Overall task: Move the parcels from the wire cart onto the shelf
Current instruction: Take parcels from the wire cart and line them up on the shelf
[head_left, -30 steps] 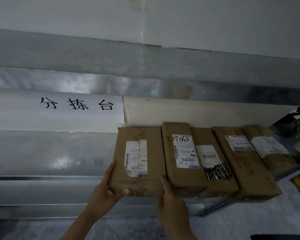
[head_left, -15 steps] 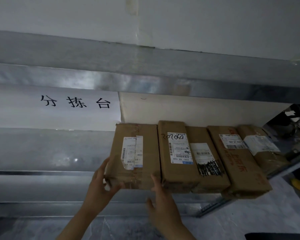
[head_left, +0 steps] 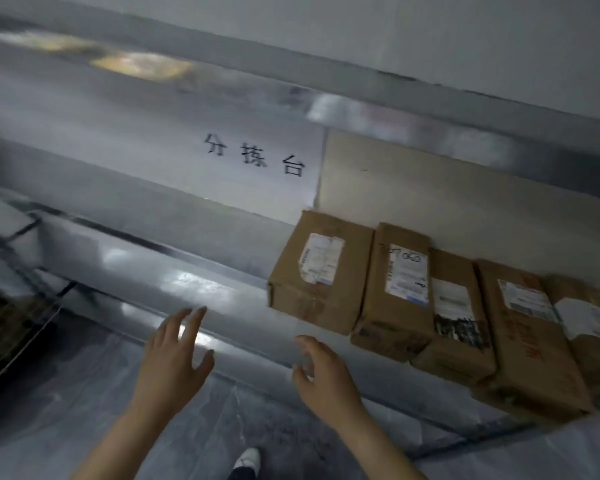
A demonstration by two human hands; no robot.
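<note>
While our hands hold nothing, the parcel row (head_left: 455, 317) sits on the metal shelf (head_left: 174, 282) at 3 o'clock in view: five brown cartons side by side, neighbours touching.

Leftmost parcel (head_left: 321, 271): lies flat, torn white label up.
Second parcel (head_left: 397, 299), at its 3 o'clock: white label with handwriting above it, too blurred to read.
Fourth parcel (head_left: 530, 355): white label plus red print down its face.
Fifth parcel (head_left: 589, 327): cut off by the frame edge.

Our left hand (head_left: 174, 355), 7 o'clock: back toward us, fingers straight and spread, in front of bare shelf, gripping nothing.
Our right hand (head_left: 323, 372), 6 o'clock: fingers loosely curled, empty, near the leftmost parcel's front corner but apart from it.

Wire cart (head_left: 11, 327) shows at 9 o'clock. We see dark mesh only and can't tell its contents.
Paper sign (head_left: 257, 157) with three black characters is on the back panel, 12 o'clock from the left hand.
Beige board (head_left: 430, 195) stands behind the row.
White shoe (head_left: 248, 459) is on the grey floor (head_left: 84, 410) at 6 o'clock.
</note>
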